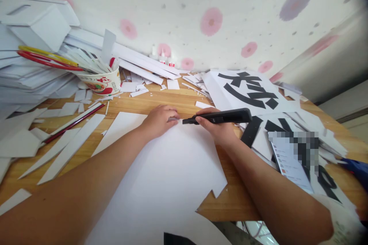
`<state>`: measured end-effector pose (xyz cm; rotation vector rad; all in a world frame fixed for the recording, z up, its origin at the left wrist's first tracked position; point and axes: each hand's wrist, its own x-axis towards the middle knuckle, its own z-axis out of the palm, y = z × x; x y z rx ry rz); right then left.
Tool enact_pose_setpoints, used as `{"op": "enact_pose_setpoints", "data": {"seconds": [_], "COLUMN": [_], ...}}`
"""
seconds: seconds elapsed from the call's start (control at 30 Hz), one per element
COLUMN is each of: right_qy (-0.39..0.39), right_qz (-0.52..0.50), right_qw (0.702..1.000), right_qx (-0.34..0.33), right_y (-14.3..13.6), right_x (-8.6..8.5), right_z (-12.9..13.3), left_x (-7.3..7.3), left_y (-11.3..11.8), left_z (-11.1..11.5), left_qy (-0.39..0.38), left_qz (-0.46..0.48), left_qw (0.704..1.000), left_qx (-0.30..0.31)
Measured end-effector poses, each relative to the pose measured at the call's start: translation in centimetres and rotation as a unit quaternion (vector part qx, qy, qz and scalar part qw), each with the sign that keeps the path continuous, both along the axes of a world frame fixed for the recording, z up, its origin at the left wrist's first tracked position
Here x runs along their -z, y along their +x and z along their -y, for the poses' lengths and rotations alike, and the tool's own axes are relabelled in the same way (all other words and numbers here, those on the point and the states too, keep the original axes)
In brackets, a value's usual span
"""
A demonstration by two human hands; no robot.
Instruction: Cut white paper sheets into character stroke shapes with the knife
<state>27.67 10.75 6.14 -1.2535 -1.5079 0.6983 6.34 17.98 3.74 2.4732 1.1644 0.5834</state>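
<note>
A large white board (155,164), with a notched lower right edge, lies on the wooden table in front of me. My left hand (161,121) rests on its upper part, fingers pinched around a small greyish sliver too indistinct to name. My right hand (217,128) is closed around a black utility knife (227,116). The knife lies nearly level, its tip pointing left, just short of my left fingertips. Whether the tip touches the board, I cannot tell.
White offcuts and strips (71,141) lie to the left, near a paper tub (100,82) of tools. Small glue bottles (162,59) stand by the wall. At right are sheets with black characters (250,90), a phone (290,160) and a dark blue object (355,168).
</note>
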Motion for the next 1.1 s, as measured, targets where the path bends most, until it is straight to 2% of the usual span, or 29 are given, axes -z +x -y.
{"op": "enact_pose_setpoints", "data": {"seconds": [0.27,0.6,0.73,0.87,1.1], "right_qy": [-0.007,-0.006,-0.001,-0.011,0.021], "right_qz": [0.005,0.009,0.03,0.05,0.102], "right_qw": [1.0,1.0,0.999,0.997,0.993], "right_qx": [0.008,-0.025,-0.027,-0.057,-0.061], "right_y": [0.19,0.07,0.21,0.41,0.84], "right_x": [0.31,0.55,0.4,0.04,-0.03], "right_z": [-0.11,-0.27,-0.46,-0.52,-0.2], "left_x": [0.08,0.43,0.43,0.4,0.36], "left_y": [-0.06,-0.16,-0.18,-0.24,-0.31], "left_z": [-0.14,-0.29,-0.26,-0.2,-0.26], "left_qy": [-0.005,-0.001,0.001,0.01,0.013], "left_qz": [0.005,0.007,0.007,-0.008,-0.029], "left_qw": [1.0,1.0,1.0,0.999,0.999], "left_qx": [0.006,0.009,0.019,0.037,0.033]}}
